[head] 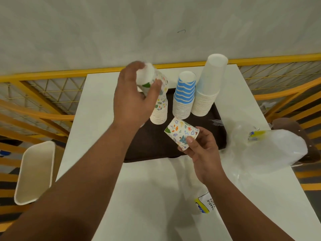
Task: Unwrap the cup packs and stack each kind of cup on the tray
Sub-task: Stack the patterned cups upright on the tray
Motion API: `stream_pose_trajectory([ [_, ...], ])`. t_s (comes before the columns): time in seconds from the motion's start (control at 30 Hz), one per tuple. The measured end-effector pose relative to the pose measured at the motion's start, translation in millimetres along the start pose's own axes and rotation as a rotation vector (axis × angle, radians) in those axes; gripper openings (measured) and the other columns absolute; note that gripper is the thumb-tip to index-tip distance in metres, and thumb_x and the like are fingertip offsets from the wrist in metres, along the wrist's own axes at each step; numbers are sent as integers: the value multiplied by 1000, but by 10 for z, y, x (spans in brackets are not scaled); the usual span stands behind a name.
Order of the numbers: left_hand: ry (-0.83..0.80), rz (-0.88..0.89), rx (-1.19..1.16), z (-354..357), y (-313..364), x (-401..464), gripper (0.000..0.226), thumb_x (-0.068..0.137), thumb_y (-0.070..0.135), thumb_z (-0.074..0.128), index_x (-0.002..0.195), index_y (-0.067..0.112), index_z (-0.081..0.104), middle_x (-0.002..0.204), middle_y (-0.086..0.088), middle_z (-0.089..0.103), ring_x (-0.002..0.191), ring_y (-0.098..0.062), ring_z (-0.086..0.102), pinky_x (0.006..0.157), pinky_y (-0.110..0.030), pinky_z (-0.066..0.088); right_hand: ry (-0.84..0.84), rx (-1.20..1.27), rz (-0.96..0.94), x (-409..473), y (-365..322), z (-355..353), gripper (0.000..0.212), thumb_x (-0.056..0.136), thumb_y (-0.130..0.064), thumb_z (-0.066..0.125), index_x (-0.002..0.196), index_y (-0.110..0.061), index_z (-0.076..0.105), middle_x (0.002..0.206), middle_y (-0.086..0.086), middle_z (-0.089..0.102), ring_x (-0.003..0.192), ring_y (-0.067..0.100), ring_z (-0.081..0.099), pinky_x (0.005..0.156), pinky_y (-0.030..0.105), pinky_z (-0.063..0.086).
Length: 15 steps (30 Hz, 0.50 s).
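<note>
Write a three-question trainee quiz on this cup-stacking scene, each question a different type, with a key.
1. True or false: the blue-striped stack stands on the tray between the patterned stack and the plain white stack.
2. Multiple choice: what does the right hand hold? A) a blue-striped cup B) a single patterned cup C) a plastic wrapper
3. Fill in: the left hand grips a patterned cup at the ____ of the patterned stack.

Key: 1 true; 2 B; 3 top
</note>
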<state>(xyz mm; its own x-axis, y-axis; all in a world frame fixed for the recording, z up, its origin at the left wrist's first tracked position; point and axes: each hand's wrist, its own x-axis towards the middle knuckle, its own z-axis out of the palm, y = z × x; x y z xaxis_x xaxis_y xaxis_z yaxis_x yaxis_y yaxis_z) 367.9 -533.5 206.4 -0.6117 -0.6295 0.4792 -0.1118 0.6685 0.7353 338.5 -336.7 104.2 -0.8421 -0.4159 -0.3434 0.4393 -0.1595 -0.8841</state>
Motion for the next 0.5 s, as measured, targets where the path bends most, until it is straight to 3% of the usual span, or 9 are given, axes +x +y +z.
stream_pose_trajectory([
  [0.1, -86, 72, 158, 200, -123, 247, 47, 88, 37, 64, 127, 14, 52, 125, -5, 56, 111, -17, 54, 83, -11, 36, -4, -8, 6, -1, 16, -45, 64, 61, -30, 78, 121, -22, 55, 115, -5, 69, 111, 22, 67, 87, 49, 57],
  [0.3, -399, -90, 320, 601, -563, 111, 46, 92, 35, 62, 132, 21, 45, 135, -7, 49, 115, -28, 55, 91, -40, 52, 29, -29, 16, -11, 8, -161, 67, 61, -30, 78, 123, -22, 54, 120, -1, 66, 113, 24, 65, 89, 51, 56],
  [0.43, -438, -137, 331, 638, -594, 44, 55, 94, 41, 58, 141, 20, 40, 150, -6, 36, 131, -27, 45, 105, -42, 45, 37, -23, 23, -11, 0, -201, 61, 62, -29, 77, 118, -25, 56, 117, -5, 68, 111, 23, 66, 88, 49, 57],
  [0.5, -345, -80, 324, 547, -509, 16, 56, 94, 46, 56, 141, 19, 43, 157, -6, 26, 141, -26, 33, 111, -45, 38, 34, -7, 28, -1, -19, -189, 61, 59, -32, 77, 116, -26, 56, 118, -2, 67, 111, 24, 67, 87, 49, 57],
])
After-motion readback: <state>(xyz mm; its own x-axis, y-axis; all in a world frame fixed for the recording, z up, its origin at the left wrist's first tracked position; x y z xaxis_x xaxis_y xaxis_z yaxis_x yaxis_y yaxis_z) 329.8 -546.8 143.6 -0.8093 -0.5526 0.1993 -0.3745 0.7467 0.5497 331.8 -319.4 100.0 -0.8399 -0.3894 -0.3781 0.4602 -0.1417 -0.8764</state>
